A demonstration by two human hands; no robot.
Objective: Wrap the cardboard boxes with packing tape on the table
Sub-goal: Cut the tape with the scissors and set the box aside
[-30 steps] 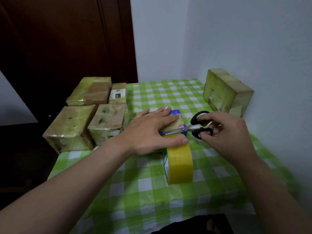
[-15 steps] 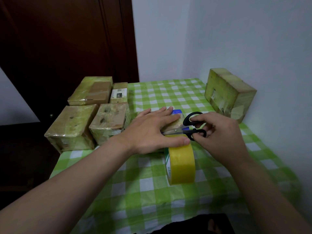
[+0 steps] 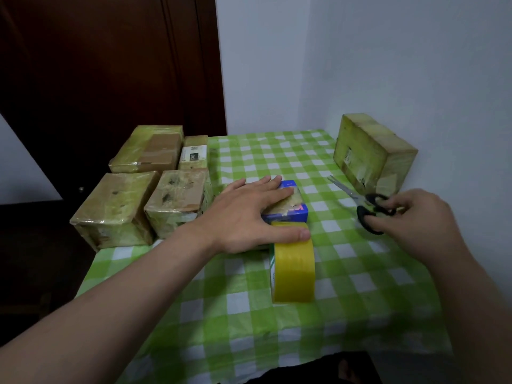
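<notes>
From the head view we see the left hand (image 3: 249,214) laid flat at the centre of the frame. Its fingers are straight and press on the top of a small blue cardboard box (image 3: 293,210), and its thumb lies along the top of a roll of yellow packing tape (image 3: 293,264). The roll stands on edge on the green-and-white checked worktop (image 3: 277,336), touching the box's near end.

At centre right the right hand (image 3: 421,217) has its fingers curled through the loops of black-handled steel scissors (image 3: 371,210). The blades point to the upper left, well apart from the blue box.

At centre left four tape-wrapped brown cardboard boxes (image 3: 119,206) sit close together. A fifth wrapped cardboard block (image 3: 371,151) stands against the pale wall (image 3: 415,65) at the upper right.

We judge the task well along: five boxes look finished. The blue box shows a cloudy strip of tape on its top, but its near face is still bare blue. We cannot tell whether tape still joins the roll to the box. What seems left is more turns round this box.
</notes>
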